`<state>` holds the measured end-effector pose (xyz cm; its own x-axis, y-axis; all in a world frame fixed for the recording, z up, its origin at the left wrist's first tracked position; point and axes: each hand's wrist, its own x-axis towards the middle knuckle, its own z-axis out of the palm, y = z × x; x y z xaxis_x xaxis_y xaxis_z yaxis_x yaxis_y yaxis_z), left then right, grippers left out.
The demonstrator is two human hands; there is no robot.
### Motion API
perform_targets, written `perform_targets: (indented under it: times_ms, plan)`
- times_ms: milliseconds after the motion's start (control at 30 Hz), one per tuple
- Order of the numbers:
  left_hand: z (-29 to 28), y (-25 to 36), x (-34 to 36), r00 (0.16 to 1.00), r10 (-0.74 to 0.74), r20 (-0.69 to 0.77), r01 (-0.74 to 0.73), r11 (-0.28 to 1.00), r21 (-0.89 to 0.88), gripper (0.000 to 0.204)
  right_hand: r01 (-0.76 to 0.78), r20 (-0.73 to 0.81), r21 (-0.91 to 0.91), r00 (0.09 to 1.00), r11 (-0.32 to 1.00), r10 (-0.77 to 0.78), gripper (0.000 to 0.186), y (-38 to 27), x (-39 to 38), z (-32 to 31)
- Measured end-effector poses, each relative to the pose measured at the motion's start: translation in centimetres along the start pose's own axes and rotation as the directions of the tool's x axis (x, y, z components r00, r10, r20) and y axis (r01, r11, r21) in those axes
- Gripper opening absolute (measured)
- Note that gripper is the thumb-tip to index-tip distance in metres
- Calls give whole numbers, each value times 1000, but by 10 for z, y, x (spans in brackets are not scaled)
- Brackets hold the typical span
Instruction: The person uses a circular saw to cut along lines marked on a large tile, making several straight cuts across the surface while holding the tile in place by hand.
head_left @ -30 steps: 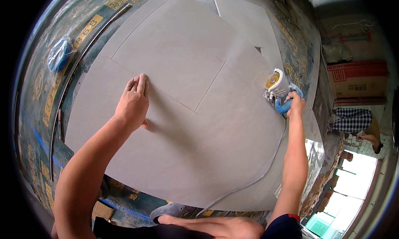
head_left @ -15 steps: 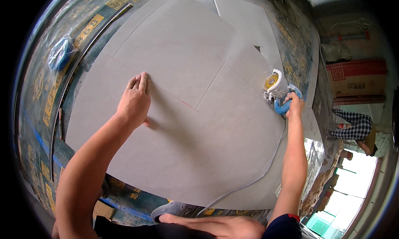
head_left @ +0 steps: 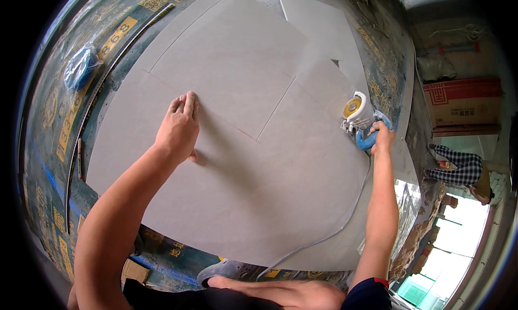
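Note:
My left hand (head_left: 179, 124) rests on a large grey tile (head_left: 302, 202), fingers stretched out and thumb apart, with nothing in its grasp. Thin cut lines and faint red marks run over the tile near it. At the right side, my right hand (head_left: 382, 136) is wrapped round the blue handle of a handheld electric tile saw (head_left: 362, 116). The saw has a white guard and a yellow disc, and a faint haze shows beside the disc. From it a grey cord (head_left: 329, 234) trails over the tile toward my foot.
A black strip (head_left: 96, 94), a blue roll in clear plastic (head_left: 81, 68) and a marker pen (head_left: 80, 159) lie left of the tile. Another grey piece (head_left: 324, 26) lies at the far side. Right are a red-brown carton (head_left: 461, 105) and a bending person (head_left: 458, 167).
The view has shifted very slightly, with the tile and my left hand a little farther right in it. My right hand and the saw stay in nearly the same place.

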<state>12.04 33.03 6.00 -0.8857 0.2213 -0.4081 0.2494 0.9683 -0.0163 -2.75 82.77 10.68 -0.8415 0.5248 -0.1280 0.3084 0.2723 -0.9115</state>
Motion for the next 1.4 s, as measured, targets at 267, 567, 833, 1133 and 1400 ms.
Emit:
perform_targets:
  times_ms: [267,567,833,1133,1400]
  plan:
    - [2,1,1,1000,-19,6,19,999,39,119,17,-15,-1,1000,1000,-17,9,3,-2,-2]
    - [1,1,0,1000,-12,3,12,999,49,118,36,-17,-15,999,999,-36,8,5,-5,-2]
    - [0,2,0,1000,-19,0,19,997,74,115,6,1,-3,1000,1000,-6,8,7,-4,-3]
    - [4,1,2,999,-20,40,17,996,83,110,-9,12,-3,1000,1000,9,10,8,-9,-4]
    - [3,1,2,999,-17,51,13,997,74,112,-8,-3,-11,1000,1000,8,10,5,-13,-2]
